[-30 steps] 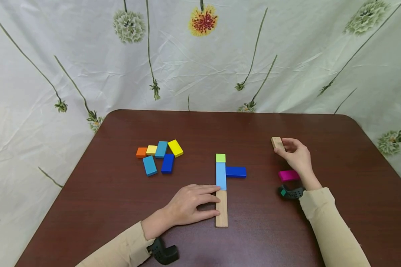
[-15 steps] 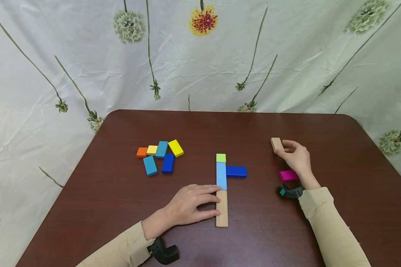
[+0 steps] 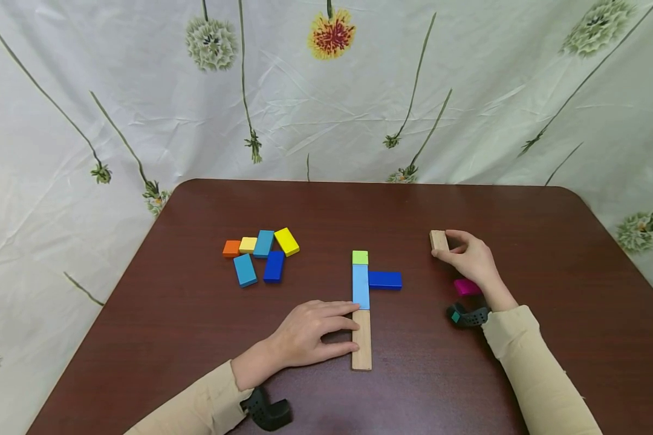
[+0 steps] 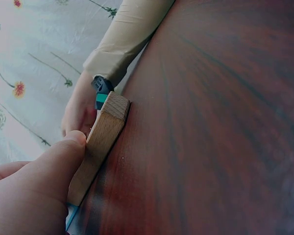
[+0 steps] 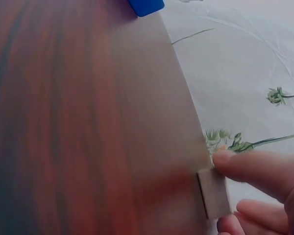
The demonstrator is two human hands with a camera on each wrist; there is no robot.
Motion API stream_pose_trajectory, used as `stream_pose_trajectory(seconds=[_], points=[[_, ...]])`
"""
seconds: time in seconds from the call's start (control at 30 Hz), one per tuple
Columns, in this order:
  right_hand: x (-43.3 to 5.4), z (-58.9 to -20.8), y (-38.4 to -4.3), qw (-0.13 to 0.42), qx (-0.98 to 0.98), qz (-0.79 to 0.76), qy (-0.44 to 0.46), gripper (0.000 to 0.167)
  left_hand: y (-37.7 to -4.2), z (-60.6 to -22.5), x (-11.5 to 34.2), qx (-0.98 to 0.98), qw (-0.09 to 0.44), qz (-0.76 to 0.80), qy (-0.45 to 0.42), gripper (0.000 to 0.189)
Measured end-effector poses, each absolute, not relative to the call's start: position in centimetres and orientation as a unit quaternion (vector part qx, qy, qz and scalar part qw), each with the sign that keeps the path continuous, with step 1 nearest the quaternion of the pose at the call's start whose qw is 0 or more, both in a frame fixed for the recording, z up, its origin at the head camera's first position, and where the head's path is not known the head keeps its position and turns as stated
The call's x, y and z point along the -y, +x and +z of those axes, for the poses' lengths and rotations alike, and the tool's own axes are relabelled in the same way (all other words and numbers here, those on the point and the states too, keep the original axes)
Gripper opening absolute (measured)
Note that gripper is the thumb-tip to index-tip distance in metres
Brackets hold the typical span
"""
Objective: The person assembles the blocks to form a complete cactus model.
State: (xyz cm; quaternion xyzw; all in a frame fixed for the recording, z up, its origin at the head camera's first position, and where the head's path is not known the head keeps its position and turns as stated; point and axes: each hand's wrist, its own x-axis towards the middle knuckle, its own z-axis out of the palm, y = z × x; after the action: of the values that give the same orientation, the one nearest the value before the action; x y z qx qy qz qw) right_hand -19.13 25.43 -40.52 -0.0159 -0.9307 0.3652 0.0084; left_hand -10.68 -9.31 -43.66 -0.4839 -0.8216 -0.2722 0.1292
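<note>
Well left of the plank (image 3: 361, 350), and farther from the person than its far end, 6 blocks lie loosely grouped: the orange block (image 3: 231, 248), the near blue block (image 3: 245, 270), the cream block (image 3: 247, 244), the far blue block (image 3: 263, 243), the left navy block (image 3: 273, 266) and the yellow block (image 3: 286, 241). A black device (image 3: 270, 414) sits under the left wrist, left of the plank and nearer the person.

The left hand (image 3: 307, 335) rests just left of the plank, fingers spread and fairly straight, gripping nothing; 3 tips meet its left edge, the highest at the joint with the light blue block (image 3: 361, 287). The plank lies flat, pointing away from the person. Against its far end comes the light blue block, then in the same line the green block (image 3: 360, 257). The right navy block (image 3: 385, 280) juts out to the right, beyond the plank's far end.

Well right of the plank and farther off than its far end, the right hand (image 3: 470, 260) pinches the wood block (image 3: 439, 240) between thumb and fingers; whether it touches the table (image 3: 413, 362) cannot be told. The magenta block (image 3: 465, 287), partly hidden by that arm, also lies right of the plank.
</note>
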Motion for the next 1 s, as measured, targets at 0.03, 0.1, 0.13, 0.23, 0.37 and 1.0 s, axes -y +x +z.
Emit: stream_pose_trajectory(seconds=[0.03,0.1,0.13,0.23,0.37,1.0], points=[[-25.41,-40.53,-19.14,0.002,0.932,0.363,-0.01,0.069,-10.68,-43.66,9.31,0.822,0.129,-0.272,-0.484,0.03],[-25.37,-40.55,-19.15,-0.008,0.933,0.359,0.002,0.071,-10.68,-43.67,9.3,0.822,0.129,-0.271,-0.484,0.03],[-25.35,-40.55,-19.14,-0.014,0.934,0.357,0.008,0.073,-10.68,-43.67,9.3,0.822,0.129,-0.271,-0.484,0.03],[-25.31,-40.6,-19.16,-0.027,0.934,0.356,0.024,0.074,-10.68,-43.7,9.3,0.822,0.13,-0.271,-0.484,0.03],[-25.27,-40.76,-19.21,-0.032,0.933,0.356,0.035,0.073,-10.71,-43.72,9.3,0.821,0.133,-0.271,-0.485,0.03],[-25.45,-40.94,-20.04,-0.044,0.929,0.354,0.1,0.081,-10.8,-43.8,9.24,0.818,0.139,-0.269,-0.489,0.03]])
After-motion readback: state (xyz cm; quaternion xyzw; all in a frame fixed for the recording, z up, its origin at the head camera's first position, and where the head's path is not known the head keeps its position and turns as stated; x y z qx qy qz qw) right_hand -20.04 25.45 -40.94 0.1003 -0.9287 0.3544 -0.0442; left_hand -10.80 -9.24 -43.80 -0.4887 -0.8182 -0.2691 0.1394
